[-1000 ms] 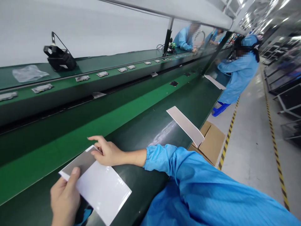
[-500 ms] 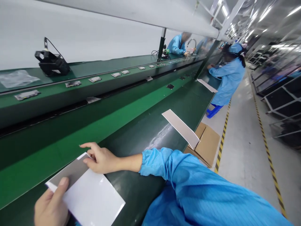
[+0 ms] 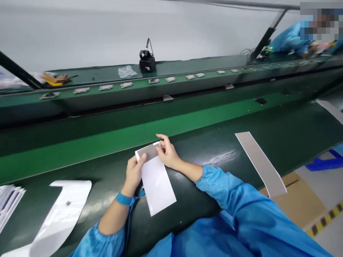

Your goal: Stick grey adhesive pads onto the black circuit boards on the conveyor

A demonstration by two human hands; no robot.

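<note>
A folded sheet [image 3: 158, 185], white on its large part with a grey band at the far end, hangs in front of me over the dark green bench. My left hand [image 3: 134, 171] grips its left edge, thumb lying on the grey band. At the far right corner, my right hand [image 3: 168, 152] holds the edge between thumb and fingers, its index finger stretched out beyond the corner. A blue wrist strap [image 3: 124, 199] with a cord circles my left wrist. To the right lies a long grey strip with white borders [image 3: 261, 162], overhanging the bench's near edge.
A curled white sheet [image 3: 63, 210] and a stack of white pieces [image 3: 9, 203] lie left. Beyond a green belt [image 3: 107, 141], several small boards [image 3: 154, 81] line a raised ledge with a black device [image 3: 147, 61] behind. A cardboard box [image 3: 302, 200] stands lower right; a co-worker [image 3: 292, 39] sits far right.
My view has swung left, bringing the curled sheet and the stack into sight. Both hands remain at the folded sheet, with little change in their grip.
</note>
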